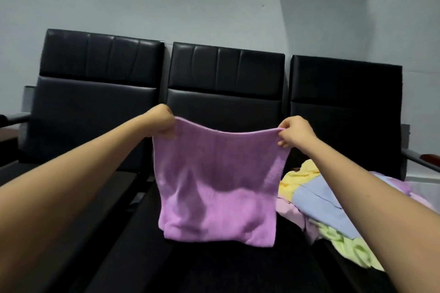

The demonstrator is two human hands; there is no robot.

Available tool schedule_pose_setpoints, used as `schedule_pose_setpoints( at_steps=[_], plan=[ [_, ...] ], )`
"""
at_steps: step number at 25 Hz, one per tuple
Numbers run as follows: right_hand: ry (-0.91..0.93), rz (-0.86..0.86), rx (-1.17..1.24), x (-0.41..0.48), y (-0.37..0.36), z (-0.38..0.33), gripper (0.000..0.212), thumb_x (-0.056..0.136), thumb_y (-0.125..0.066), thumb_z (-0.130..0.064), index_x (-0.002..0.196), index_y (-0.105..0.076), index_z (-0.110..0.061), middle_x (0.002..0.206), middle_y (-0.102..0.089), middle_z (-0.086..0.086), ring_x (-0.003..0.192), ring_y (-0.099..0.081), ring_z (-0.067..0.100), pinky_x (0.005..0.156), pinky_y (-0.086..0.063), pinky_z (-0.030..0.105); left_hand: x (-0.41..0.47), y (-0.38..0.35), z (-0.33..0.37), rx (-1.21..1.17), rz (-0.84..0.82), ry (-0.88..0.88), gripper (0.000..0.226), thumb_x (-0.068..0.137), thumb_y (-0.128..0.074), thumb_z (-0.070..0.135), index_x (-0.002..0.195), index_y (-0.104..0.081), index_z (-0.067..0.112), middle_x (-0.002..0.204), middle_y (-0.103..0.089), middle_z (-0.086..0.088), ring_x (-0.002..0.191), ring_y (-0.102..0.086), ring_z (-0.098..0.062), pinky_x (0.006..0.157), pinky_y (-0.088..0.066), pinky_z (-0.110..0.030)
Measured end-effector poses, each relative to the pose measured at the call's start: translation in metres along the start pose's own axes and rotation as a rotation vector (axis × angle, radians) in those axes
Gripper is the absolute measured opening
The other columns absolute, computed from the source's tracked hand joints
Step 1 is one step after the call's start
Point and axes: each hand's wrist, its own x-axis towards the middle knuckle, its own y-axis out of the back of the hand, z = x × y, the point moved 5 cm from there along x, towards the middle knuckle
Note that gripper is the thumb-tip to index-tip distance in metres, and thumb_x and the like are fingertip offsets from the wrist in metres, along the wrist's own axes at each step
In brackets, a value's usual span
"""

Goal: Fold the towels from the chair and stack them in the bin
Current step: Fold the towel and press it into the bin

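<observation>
A purple towel (217, 183) hangs stretched in the air above the middle black chair seat (214, 266). My left hand (162, 121) grips its upper left corner and my right hand (296, 132) pinches its upper right corner. The towel's bottom edge touches the seat. To the right, on the right-hand seat, lies a loose pile of towels (321, 207) in yellow, blue, pink and light green. No bin is in view.
Three black padded chairs stand in a row against a grey wall (190, 2); the left chair (95, 93) holds nothing. Metal armrests (419, 162) stick out at the far right and far left.
</observation>
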Motion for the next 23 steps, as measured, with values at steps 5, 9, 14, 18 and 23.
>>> schedule_pose_setpoints(
  at_steps=[5, 9, 14, 18, 23],
  plan=[
    [-0.182, -0.165, 0.268, 0.006, -0.033, 0.017, 0.019, 0.094, -0.038, 0.003, 0.083, -0.052, -0.004, 0.078, -0.060, 0.020, 0.065, -0.064, 0.029, 0.048, -0.055, 0.029, 0.011, -0.025, -0.013, 0.238, -0.255, 0.175, 0.040, 0.089, -0.059, 0.045, 0.110, -0.071, 0.013, 0.099, -0.070, -0.012, 0.077, -0.056, -0.021, 0.070, -0.037, -0.020],
    [-0.158, -0.049, 0.356, 0.032, -0.053, 0.024, 0.024, 0.087, -0.042, 0.005, 0.072, -0.051, -0.012, 0.079, -0.054, 0.011, 0.075, -0.053, 0.024, 0.055, -0.042, 0.026, 0.042, -0.056, -0.019, -0.241, -0.141, 0.190, 0.018, 0.087, -0.062, 0.015, 0.085, -0.069, -0.001, 0.078, -0.063, -0.021, 0.063, -0.052, -0.026, 0.051, -0.033, -0.016],
    [0.086, 0.200, 0.372, 0.067, -0.008, -0.018, 0.021, 0.091, -0.038, 0.003, 0.102, -0.054, -0.007, 0.103, -0.052, 0.011, 0.089, -0.048, 0.020, 0.072, -0.034, 0.024, 0.074, -0.011, 0.002, -0.507, 0.395, 0.022, 0.013, 0.090, -0.042, 0.002, 0.084, -0.053, 0.004, 0.084, -0.055, -0.015, 0.075, -0.051, -0.023, 0.067, -0.040, -0.031],
    [0.182, 0.270, 0.306, 0.064, 0.007, -0.040, 0.018, 0.091, -0.037, 0.004, 0.095, -0.048, -0.010, 0.107, -0.049, 0.010, 0.090, -0.049, 0.021, 0.072, -0.035, 0.026, 0.054, 0.016, 0.032, -0.382, 0.547, -0.144, 0.018, 0.095, -0.038, 0.005, 0.103, -0.053, -0.001, 0.096, -0.049, -0.008, 0.089, -0.046, -0.020, 0.073, -0.034, -0.028],
    [0.073, -0.221, -0.137, 0.027, -0.005, -0.005, 0.019, 0.086, -0.046, 0.004, 0.085, -0.059, -0.010, 0.081, -0.061, 0.012, 0.071, -0.059, 0.021, 0.055, -0.044, 0.026, 0.025, -0.019, -0.002, 0.055, -0.134, 0.069, 0.015, 0.086, -0.046, -0.002, 0.086, -0.060, 0.004, 0.082, -0.058, -0.015, 0.084, -0.060, -0.031, 0.063, -0.047, -0.031]
  ],
)
